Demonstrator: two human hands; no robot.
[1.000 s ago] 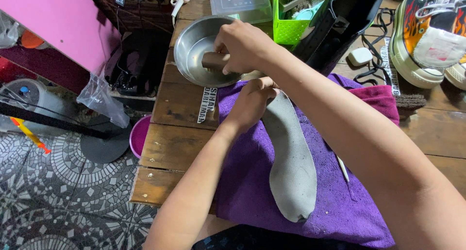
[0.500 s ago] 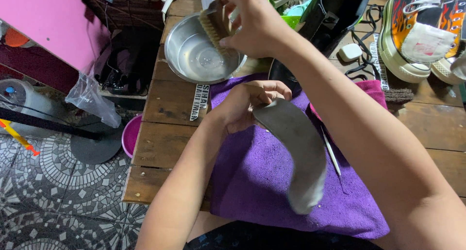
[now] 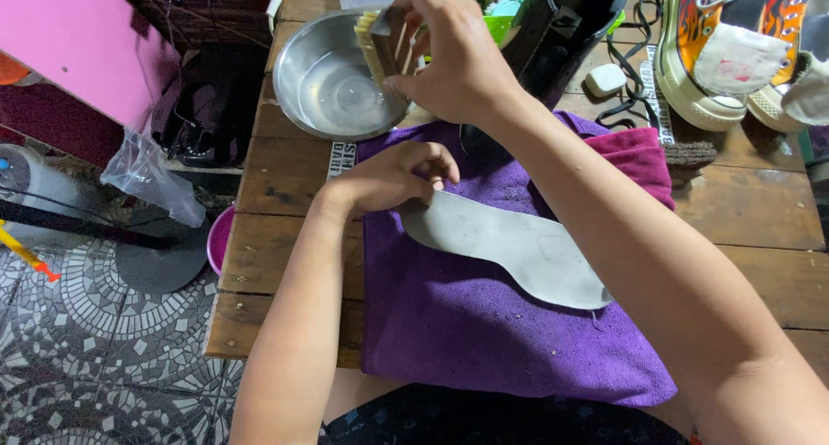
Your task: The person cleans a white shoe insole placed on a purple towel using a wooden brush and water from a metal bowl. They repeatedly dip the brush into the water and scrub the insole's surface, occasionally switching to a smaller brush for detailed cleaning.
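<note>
A grey shoe insole (image 3: pixel 518 246) lies flat on a purple towel (image 3: pixel 484 333) spread over the wooden table (image 3: pixel 285 195). My left hand (image 3: pixel 389 179) presses down on the insole's left end, fingers curled. Above the rim of a steel bowl (image 3: pixel 324 78) holding a little water, my right hand (image 3: pixel 449 61) grips a wooden-backed scrub brush (image 3: pixel 384 44) with pale bristles.
Sneakers with flame print (image 3: pixel 734 48) stand at the back right beside loose black laces (image 3: pixel 635 82) and a small white bar (image 3: pixel 604 78). A black shoe (image 3: pixel 570 22), a green basket and a clear box sit behind the bowl. The table's left edge drops to a tiled floor.
My right hand has lifted the brush out of the bowl and holds it above the rim. The left hand has turned the insole from lengthwise to lying across the towel.
</note>
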